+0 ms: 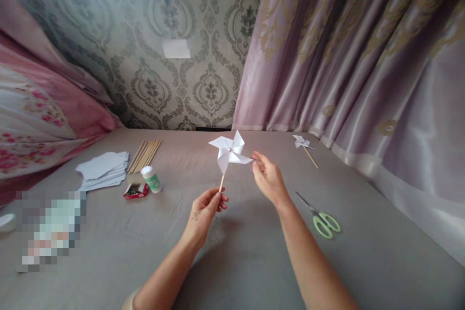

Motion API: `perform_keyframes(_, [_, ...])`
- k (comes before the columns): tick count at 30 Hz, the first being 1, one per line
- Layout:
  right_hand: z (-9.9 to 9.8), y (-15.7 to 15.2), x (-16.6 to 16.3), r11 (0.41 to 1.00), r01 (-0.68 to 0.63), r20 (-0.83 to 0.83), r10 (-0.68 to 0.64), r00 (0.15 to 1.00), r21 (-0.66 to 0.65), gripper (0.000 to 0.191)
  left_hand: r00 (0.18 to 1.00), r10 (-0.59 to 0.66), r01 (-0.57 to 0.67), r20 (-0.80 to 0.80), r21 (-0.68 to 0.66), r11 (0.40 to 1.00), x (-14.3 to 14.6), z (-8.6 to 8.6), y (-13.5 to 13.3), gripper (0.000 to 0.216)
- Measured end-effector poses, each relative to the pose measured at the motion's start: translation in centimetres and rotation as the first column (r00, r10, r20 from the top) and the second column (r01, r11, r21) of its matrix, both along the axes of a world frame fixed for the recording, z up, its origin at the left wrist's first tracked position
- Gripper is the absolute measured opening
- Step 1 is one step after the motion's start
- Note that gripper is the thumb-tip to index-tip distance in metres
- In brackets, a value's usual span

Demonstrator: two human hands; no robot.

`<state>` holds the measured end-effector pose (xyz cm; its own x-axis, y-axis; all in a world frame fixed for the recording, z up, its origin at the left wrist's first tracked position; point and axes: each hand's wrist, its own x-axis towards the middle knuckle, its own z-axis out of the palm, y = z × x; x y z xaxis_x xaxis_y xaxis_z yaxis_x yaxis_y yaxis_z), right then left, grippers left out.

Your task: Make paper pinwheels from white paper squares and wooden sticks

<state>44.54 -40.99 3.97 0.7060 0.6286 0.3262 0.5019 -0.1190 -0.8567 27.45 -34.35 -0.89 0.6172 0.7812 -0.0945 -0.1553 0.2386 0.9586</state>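
Note:
A white paper pinwheel (230, 150) on a thin wooden stick stands upright above the grey surface. My left hand (205, 209) pinches the bottom of its stick between thumb and fingers. My right hand (267, 177) is raised just right of the pinwheel, fingers loosely curled, fingertips touching the tip of its right blade. A second finished pinwheel (302, 143) on a stick lies flat farther back on the right.
Green-handled scissors (321, 218) lie right of my right forearm. At the left are a stack of white paper sheets (102, 168), a bundle of wooden sticks (144, 155), a glue bottle (151, 179) and a small red box (135, 190). Curtains (363, 58) hang at the right; pink bedding (39, 121) at the left.

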Motion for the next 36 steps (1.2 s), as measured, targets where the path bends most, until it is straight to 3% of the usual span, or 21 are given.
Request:
perform_keyframes(2, [0.2, -0.4, -1.3, 0.987, -0.045, 0.155, 0.069, 0.985, -0.154, 0.042, 1.0, 0.023, -0.023, -0.002, 0.002, 1.0, 0.0, 0.0, 0.1, 0.041])
perform_keyframes(3, [0.4, -0.7, -2.0, 0.96, -0.145, 0.18, 0.191, 0.965, -0.24, 0.039, 0.999, 0.031, -0.031, -0.004, 0.006, 0.999, -0.1, 0.1, 0.2, 0.041])
perform_keyframes(5, [1.0, -1.3, -3.1, 0.819, -0.447, 0.081, 0.505, 0.859, -0.359, 0.034, 0.999, 0.045, -0.045, -0.013, 0.02, 0.999, -0.1, 0.3, 0.2, 0.042])
perform_keyframes(6, [1.3, -1.6, -3.4, 0.763, -0.532, 0.016, 0.577, 0.817, -0.368, 0.033, 0.999, 0.049, -0.049, -0.018, 0.028, 0.998, -0.1, 0.4, 0.2, 0.042])
perform_keyframes(7, [1.6, -1.7, -3.5, 0.77, -0.536, -0.003, 0.571, 0.821, -0.347, 0.032, 0.999, 0.048, -0.047, -0.025, 0.036, 0.998, -0.2, 0.5, 0.2, 0.042])
perform_keyframes(8, [1.9, -1.8, -3.4, 0.826, -0.474, 0.021, 0.503, 0.864, -0.305, 0.032, 0.999, 0.042, -0.041, -0.033, 0.044, 0.998, -0.2, 0.6, 0.1, 0.043])
perform_keyframes(10, [2.3, -1.8, -2.7, 0.961, -0.217, 0.15, 0.243, 0.958, -0.171, 0.033, 0.998, 0.017, -0.014, -0.057, 0.057, 0.998, -0.2, 0.7, -0.1, 0.042])
perform_keyframes(11, [2.5, -1.7, -2.2, 0.99, -0.088, 0.214, 0.11, 0.971, -0.108, 0.038, 0.998, -0.001, 0.005, -0.069, 0.065, 0.998, -0.2, 0.8, -0.2, 0.042])
perform_keyframes(14, [2.7, -2.0, -0.9, 0.98, 0.163, 0.342, -0.114, 0.933, -0.118, 0.058, 0.994, -0.052, 0.062, -0.098, 0.1, 0.993, -0.2, 0.6, -0.5, 0.039])
perform_keyframes(15, [2.7, -2.3, -0.6, 0.961, 0.193, 0.373, -0.109, 0.921, -0.196, 0.058, 0.993, -0.063, 0.074, -0.102, 0.108, 0.991, -0.2, 0.5, -0.5, 0.038])
perform_keyframes(17, [2.6, -2.9, -0.5, 0.906, 0.098, 0.366, 0.066, 0.928, -0.413, 0.047, 0.993, -0.065, 0.077, -0.1, 0.115, 0.99, -0.2, 0.3, -0.4, 0.037])
perform_keyframes(19, [2.4, -3.5, -0.6, 0.785, -0.182, 0.206, 0.365, 0.908, -0.592, 0.034, 0.994, -0.052, 0.063, -0.094, 0.113, 0.992, -0.2, 0.0, -0.2, 0.037])
perform_keyframes(21, [2.4, -3.8, -0.7, 0.688, -0.411, 0.038, 0.537, 0.843, -0.598, 0.03, 0.995, -0.042, 0.052, -0.095, 0.111, 0.992, -0.2, 0.0, -0.1, 0.038])
perform_keyframes(22, [2.5, -3.7, -0.7, 0.709, -0.434, 0.023, 0.535, 0.844, -0.556, 0.031, 0.994, -0.04, 0.051, -0.098, 0.111, 0.993, -0.2, 0.0, -0.1, 0.038])
perform_keyframes(23, [2.6, -3.6, -0.7, 0.774, -0.391, 0.058, 0.479, 0.876, -0.498, 0.032, 0.994, -0.044, 0.056, -0.103, 0.11, 0.992, -0.2, 0.1, -0.1, 0.038])
perform_keyframes(25, [3.1, -3.2, -0.5, 0.922, -0.17, 0.204, 0.251, 0.946, -0.348, 0.04, 0.992, -0.06, 0.072, -0.111, 0.11, 0.991, -0.2, 0.2, -0.2, 0.037])
perform_keyframes(27, [3.4, -3.0, -0.3, 0.965, 0.067, 0.335, 0.022, 0.942, -0.253, 0.05, 0.99, -0.075, 0.088, -0.118, 0.111, 0.99, -0.1, 0.3, -0.3, 0.035])
perform_keyframes(29, [3.4, -3.0, -0.1, 0.928, 0.219, 0.424, -0.076, 0.903, -0.3, 0.057, 0.989, -0.079, 0.093, -0.121, 0.117, 0.989, -0.1, 0.3, -0.4, 0.034])
perform_keyframes(31, [3.1, -3.3, -0.1, 0.86, 0.234, 0.455, -0.003, 0.891, -0.454, 0.052, 0.99, -0.067, 0.083, -0.122, 0.126, 0.989, -0.1, 0.2, -0.4, 0.034])
perform_keyframes(34, [2.6, -4.0, -0.3, 0.746, -0.052, 0.298, 0.327, 0.897, -0.663, 0.036, 0.992, -0.029, 0.047, -0.125, 0.14, 0.989, -0.1, 0.0, -0.2, 0.034])
perform_keyframes(36, [2.5, -4.1, -0.4, 0.687, -0.258, 0.162, 0.484, 0.86, -0.679, 0.031, 0.992, -0.013, 0.032, -0.129, 0.144, 0.989, -0.1, -0.1, -0.1, 0.034])
